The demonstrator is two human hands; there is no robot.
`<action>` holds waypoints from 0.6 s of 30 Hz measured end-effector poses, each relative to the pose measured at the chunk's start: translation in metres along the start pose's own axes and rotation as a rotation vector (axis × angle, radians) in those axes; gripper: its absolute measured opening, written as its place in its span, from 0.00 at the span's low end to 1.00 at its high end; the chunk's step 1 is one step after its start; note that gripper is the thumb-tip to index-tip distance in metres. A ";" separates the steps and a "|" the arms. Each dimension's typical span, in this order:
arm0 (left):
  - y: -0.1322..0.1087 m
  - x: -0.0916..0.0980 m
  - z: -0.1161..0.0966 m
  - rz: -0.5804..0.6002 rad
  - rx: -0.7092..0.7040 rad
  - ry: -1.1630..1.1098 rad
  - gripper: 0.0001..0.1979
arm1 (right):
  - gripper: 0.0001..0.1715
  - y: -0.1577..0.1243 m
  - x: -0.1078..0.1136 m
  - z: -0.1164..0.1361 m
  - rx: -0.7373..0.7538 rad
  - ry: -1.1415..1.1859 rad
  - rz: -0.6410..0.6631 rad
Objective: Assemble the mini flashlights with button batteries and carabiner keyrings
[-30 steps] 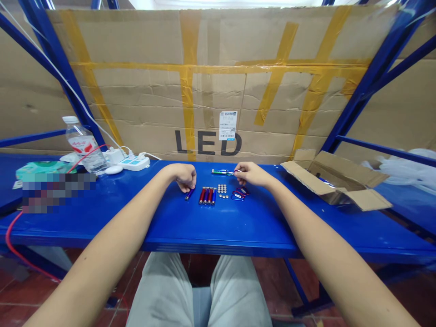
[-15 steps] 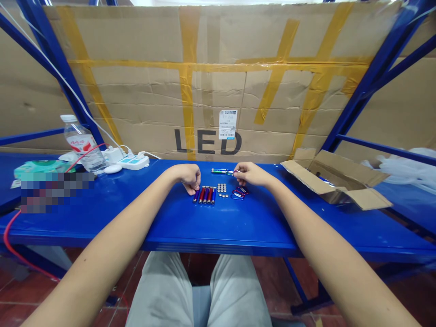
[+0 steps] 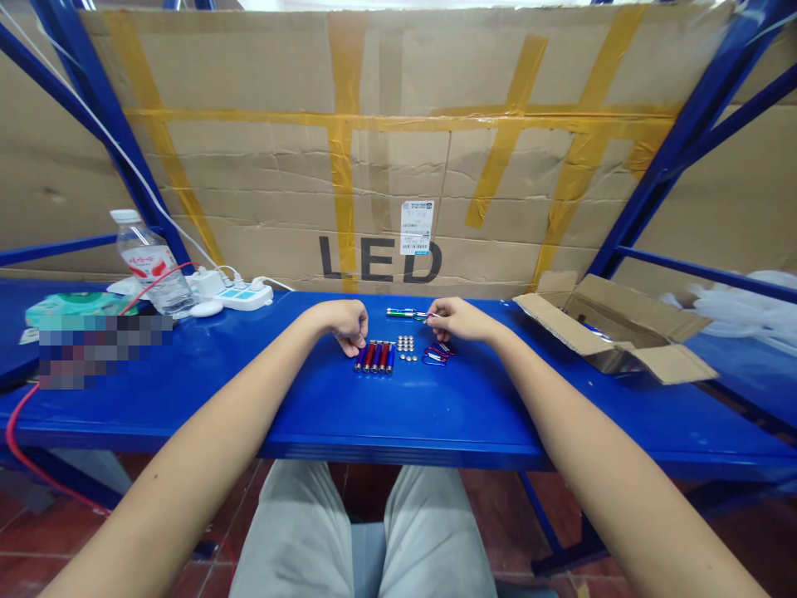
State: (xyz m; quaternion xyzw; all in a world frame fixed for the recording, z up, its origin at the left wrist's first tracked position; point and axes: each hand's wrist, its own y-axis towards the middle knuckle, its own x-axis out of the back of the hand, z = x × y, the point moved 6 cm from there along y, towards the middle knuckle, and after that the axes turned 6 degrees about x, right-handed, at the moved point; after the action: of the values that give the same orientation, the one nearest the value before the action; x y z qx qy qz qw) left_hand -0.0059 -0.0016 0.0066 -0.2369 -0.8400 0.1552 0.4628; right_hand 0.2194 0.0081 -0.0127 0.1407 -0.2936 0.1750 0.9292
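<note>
Small metal flashlight tubes, purple and red [image 3: 374, 357], lie side by side in a row on the blue table [image 3: 398, 415]. My left hand [image 3: 349, 326] is closed, its fingertips pinching the upper end of the purple flashlight [image 3: 359, 361] at the row's left end. Beyond the row lies a green flashlight [image 3: 399, 313] with a small clip at its right end. My right hand [image 3: 453, 319] is closed in a pinch beside it, on what looks like a small carabiner, mostly hidden by the fingers. Several button cells [image 3: 406, 343] and blue and red carabiners [image 3: 436, 359] lie between and below the hands.
An open cardboard box [image 3: 623, 328] stands at the right. On the left are a plastic bottle [image 3: 153, 266], a power strip [image 3: 246, 296], a green packet [image 3: 75, 309] and a red cable. A large taped cardboard sheet [image 3: 274, 191] rises behind the table.
My left hand has shifted slightly right, and the leftmost purple flashlight now sits closer against the row. My right hand has hardly moved.
</note>
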 end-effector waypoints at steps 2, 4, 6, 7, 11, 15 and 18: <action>0.001 -0.001 0.000 0.007 -0.003 0.006 0.10 | 0.06 0.000 0.000 0.000 0.001 0.001 0.004; 0.001 -0.001 0.000 0.016 -0.006 0.013 0.10 | 0.06 0.000 0.000 0.000 0.002 0.003 0.007; 0.002 -0.002 0.001 0.029 -0.007 0.009 0.10 | 0.07 0.000 0.000 0.001 0.000 0.007 0.005; 0.003 -0.002 0.002 0.039 -0.007 0.002 0.11 | 0.07 0.000 0.000 0.001 -0.001 0.008 0.003; 0.003 0.004 0.003 0.021 -0.026 -0.010 0.09 | 0.08 -0.002 0.001 0.005 -0.002 0.044 -0.015; 0.000 0.022 -0.014 -0.333 -0.239 0.064 0.04 | 0.09 -0.004 -0.002 0.016 0.018 0.181 -0.036; -0.012 0.015 -0.041 -0.498 -0.608 0.070 0.07 | 0.12 -0.004 -0.009 0.027 0.060 0.320 -0.033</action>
State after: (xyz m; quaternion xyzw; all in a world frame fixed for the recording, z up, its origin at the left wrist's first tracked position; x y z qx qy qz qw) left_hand 0.0189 -0.0020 0.0442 -0.1573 -0.8632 -0.2260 0.4232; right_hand 0.2007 -0.0080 0.0028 0.1433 -0.1343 0.1888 0.9622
